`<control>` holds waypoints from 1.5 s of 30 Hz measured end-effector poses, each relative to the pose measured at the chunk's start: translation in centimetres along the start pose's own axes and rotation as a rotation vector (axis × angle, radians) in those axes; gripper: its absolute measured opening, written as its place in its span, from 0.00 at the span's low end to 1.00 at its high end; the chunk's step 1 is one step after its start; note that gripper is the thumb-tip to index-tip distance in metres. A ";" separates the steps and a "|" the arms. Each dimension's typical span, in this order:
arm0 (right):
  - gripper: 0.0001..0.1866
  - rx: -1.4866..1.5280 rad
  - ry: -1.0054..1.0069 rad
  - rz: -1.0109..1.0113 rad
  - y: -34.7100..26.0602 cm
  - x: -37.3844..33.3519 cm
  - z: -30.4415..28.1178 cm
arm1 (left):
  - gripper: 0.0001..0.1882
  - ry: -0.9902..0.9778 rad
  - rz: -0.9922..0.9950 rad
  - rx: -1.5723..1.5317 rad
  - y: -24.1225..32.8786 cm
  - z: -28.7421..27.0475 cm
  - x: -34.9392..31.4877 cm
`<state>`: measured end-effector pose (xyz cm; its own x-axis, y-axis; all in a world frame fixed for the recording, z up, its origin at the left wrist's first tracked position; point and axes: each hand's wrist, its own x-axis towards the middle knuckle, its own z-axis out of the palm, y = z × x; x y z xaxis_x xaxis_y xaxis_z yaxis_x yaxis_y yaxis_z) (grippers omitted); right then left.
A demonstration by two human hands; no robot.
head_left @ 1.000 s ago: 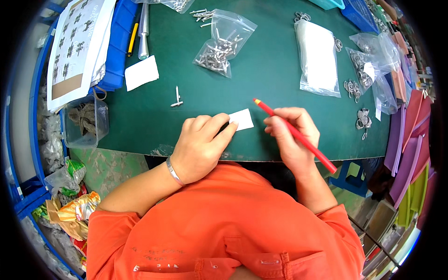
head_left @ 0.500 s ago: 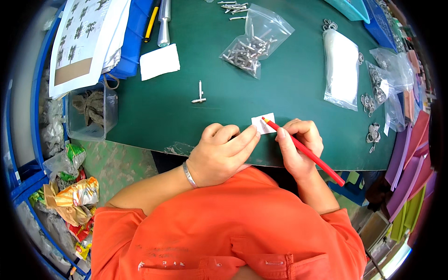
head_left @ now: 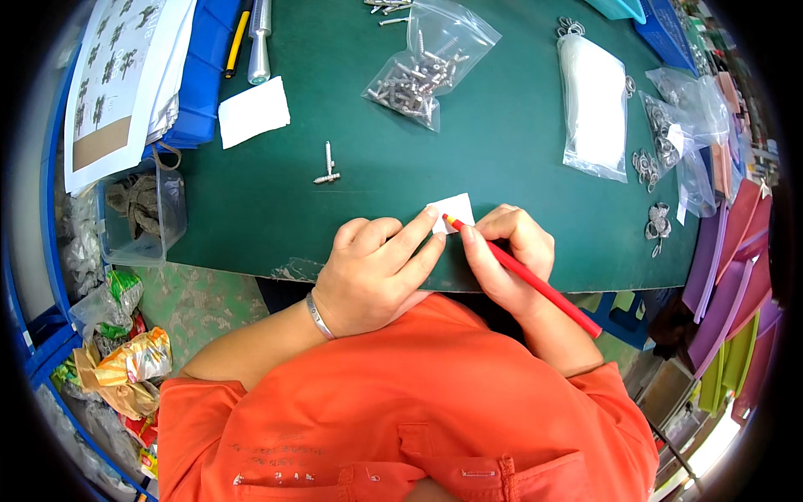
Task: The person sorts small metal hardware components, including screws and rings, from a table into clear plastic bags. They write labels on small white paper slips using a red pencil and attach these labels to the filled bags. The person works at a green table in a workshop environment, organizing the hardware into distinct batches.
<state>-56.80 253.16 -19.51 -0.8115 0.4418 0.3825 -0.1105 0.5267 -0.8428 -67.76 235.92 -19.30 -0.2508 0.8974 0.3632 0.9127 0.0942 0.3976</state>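
Note:
A small white paper slip (head_left: 459, 209) lies on the green table near its front edge. My left hand (head_left: 376, 261) rests to its left, fingers apart, with the extended fingertips pressing the slip's left edge. My right hand (head_left: 517, 255) is closed around a thick red pencil (head_left: 548, 293), slanted with its tip on or just above the slip. Any mark at the tip is too small to make out. Beyond my left hand, two metal screws (head_left: 329, 165) lie against each other on the table.
A clear zip bag of screws (head_left: 418, 84) and a larger white paper piece (head_left: 253, 112) lie farther back. At left are a blue bin (head_left: 201, 92) with printed sheets and a clear tub (head_left: 171, 209). At right lie a white-filled plastic bag (head_left: 595, 109) and metal ring bundles (head_left: 658, 222).
The whole view has shifted, so things sit farther left and slightly higher. The pencil tip has moved a little toward the left side of the slip. Both hands keep their places around it.

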 end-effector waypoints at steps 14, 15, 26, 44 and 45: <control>0.12 -0.053 -0.031 -0.022 -0.2 -0.2 -0.5 | 0.30 -0.033 -0.032 -0.004 0.5 -0.5 0.1; 0.12 -0.049 -0.032 -0.025 -0.2 -0.2 -0.4 | 0.31 -0.036 -0.034 -0.008 0.5 -0.6 0.2; 0.08 -0.138 0.014 0.177 -0.8 0.4 -1.7 | 0.31 -0.068 -0.010 -0.052 0.4 -1.5 0.3; 0.05 -0.489 -0.796 -0.130 -2.2 6.7 -2.5 | 0.07 0.062 -0.237 -0.168 -6.7 -7.1 7.5; 0.05 -0.501 -0.780 -0.172 -2.2 6.6 -2.5 | 0.07 0.138 -0.212 -0.193 -6.6 -7.5 9.9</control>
<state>-60.49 256.77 -14.14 -0.9822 -0.1858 -0.0279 -0.1514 0.8706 -0.4681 -78.70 240.92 -12.08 -0.4822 0.7984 0.3606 0.7607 0.1775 0.6243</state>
